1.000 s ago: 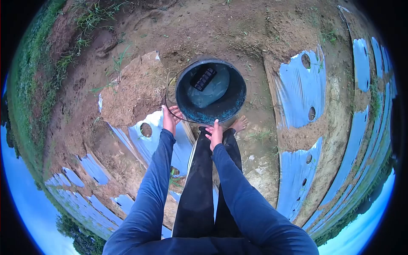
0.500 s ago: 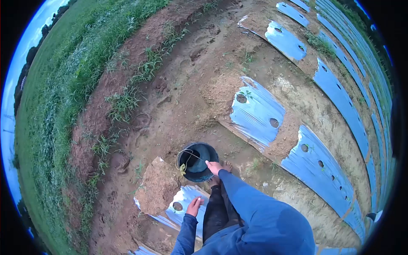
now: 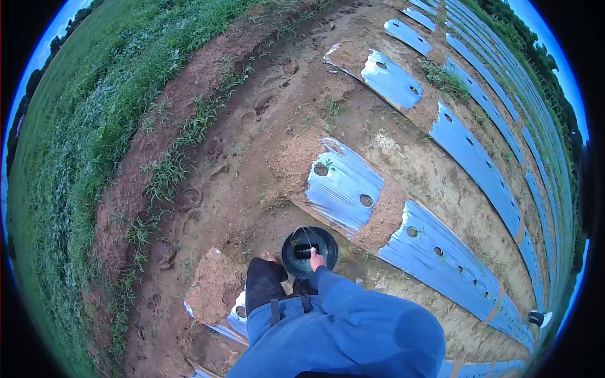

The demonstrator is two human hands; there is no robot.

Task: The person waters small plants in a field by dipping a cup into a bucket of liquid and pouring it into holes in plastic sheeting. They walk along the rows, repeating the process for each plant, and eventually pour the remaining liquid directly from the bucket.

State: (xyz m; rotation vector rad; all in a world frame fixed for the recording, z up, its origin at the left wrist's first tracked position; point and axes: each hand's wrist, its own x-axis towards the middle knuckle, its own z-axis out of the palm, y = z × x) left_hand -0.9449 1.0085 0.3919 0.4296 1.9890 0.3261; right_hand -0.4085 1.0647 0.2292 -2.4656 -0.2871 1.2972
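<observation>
My right hand (image 3: 317, 259) is closed on the thin handle of a dark bucket (image 3: 293, 264). The handle (image 3: 307, 234) arches over the bucket's open top, and some liquid with a dark reflection shows inside. My bare foot (image 3: 270, 257) rests on the soil just left of the bucket, below a dark trouser leg (image 3: 261, 283). A mulch-covered bed (image 3: 346, 189) with round holes lies just ahead of the bucket; a small green seedling (image 3: 326, 165) grows at one hole. My left hand is out of sight.
More beds under silvery plastic (image 3: 441, 258) run off to the right. A heaped soil mound (image 3: 217, 286) ends the bed on my left. Muddy ground (image 3: 252, 145) with footprints leads ahead, beside a grassy bank (image 3: 120, 120). A dark and white object (image 3: 540, 318) lies far right.
The bucket has moved right relative to my legs, carried by its handle in my right hand. My left hand has left the view. The scene has shifted as my head turned.
</observation>
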